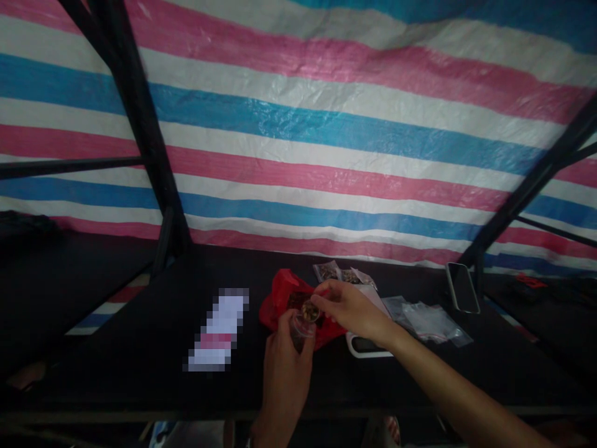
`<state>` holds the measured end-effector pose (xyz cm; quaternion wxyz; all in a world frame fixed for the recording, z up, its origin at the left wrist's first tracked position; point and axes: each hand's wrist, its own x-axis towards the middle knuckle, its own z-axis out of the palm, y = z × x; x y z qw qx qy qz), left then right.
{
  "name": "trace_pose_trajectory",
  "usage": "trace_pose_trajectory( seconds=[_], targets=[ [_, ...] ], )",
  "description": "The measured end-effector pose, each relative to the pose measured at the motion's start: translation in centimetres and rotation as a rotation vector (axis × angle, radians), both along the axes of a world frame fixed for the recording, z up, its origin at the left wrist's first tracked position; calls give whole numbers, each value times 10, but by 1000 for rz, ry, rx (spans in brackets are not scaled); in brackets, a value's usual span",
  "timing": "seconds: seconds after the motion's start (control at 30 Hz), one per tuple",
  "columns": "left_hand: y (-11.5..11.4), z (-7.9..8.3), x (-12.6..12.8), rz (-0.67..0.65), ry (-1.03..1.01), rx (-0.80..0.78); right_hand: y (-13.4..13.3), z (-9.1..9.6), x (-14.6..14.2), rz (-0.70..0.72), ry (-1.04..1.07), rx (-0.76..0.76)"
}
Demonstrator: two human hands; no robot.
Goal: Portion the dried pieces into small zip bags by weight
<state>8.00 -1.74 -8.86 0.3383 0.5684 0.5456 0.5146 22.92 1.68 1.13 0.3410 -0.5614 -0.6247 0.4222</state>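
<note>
L hand (285, 351) sits closest to me, low centre, fingers wrapped tight round a small clear pouch (302, 328), held upright just above the black table (140, 348). R hand (351, 308) comes in from the right, thumb & fingertips pinched together at the pouch mouth, right by some brown bits (310, 310); can't tell if it actually grips any. Directly behind both hands lies a red plastic bag (278, 300), open. Filled packets (327, 270) are further back. A white tray (368, 351) is under the R wrist, w/ empty zip bags (433, 323) beside it & a phone (461, 287) near the frame post. Striped tarp (326, 124) is behind.
</note>
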Motion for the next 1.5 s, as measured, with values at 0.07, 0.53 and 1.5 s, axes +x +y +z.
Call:
trace_pose_trajectory(
  seconds=[0.07, 0.53, 1.5],
  targets=[
    [1, 1, 1, 17, 52, 11, -3, -1, -5, -22, -80, 105],
    [2, 2, 2, 40, 73, 78, -26, 12, -24, 19, -498, 419],
    [-4, -3, 6, 34, 25, 142, -34, 23, -25, -2, -483, 493]
  ],
)
